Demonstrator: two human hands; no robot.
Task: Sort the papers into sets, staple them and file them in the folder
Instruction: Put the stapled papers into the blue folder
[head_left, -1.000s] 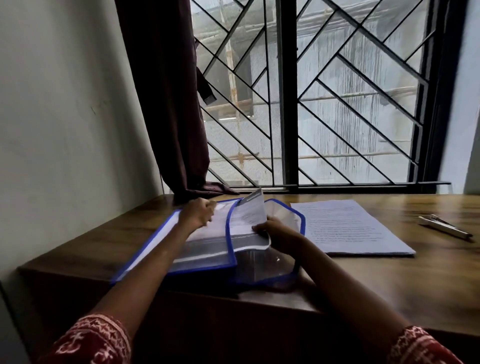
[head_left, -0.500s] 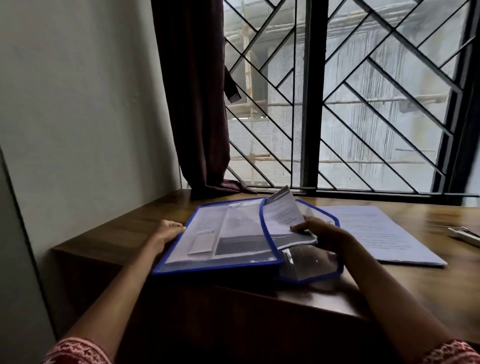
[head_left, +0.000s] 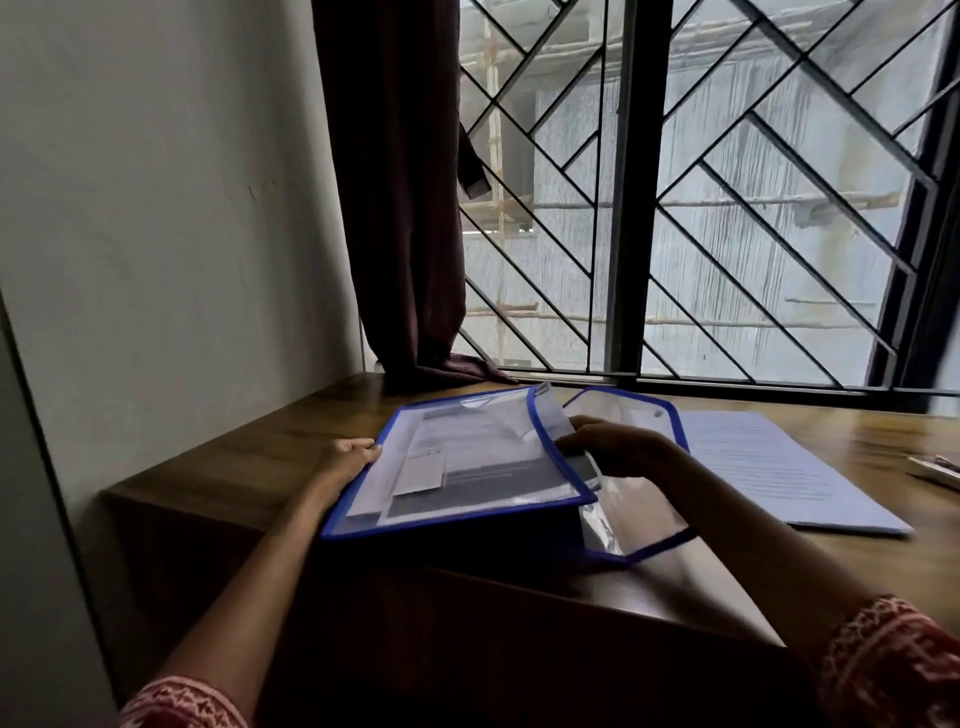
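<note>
The left hand (head_left: 349, 457) grips the left edge of the blue-trimmed clear folder (head_left: 467, 467) on the wooden desk (head_left: 249, 457). The right hand (head_left: 613, 447) pinches a paper set (head_left: 550, 421) at the folder's opening, its flap (head_left: 628, 415) open. A printed stack (head_left: 779, 467) lies just beside.

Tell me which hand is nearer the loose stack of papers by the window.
Right. The right hand is at the folder mouth, just beside the paper stack; the left hand holds the folder's far left edge.
</note>
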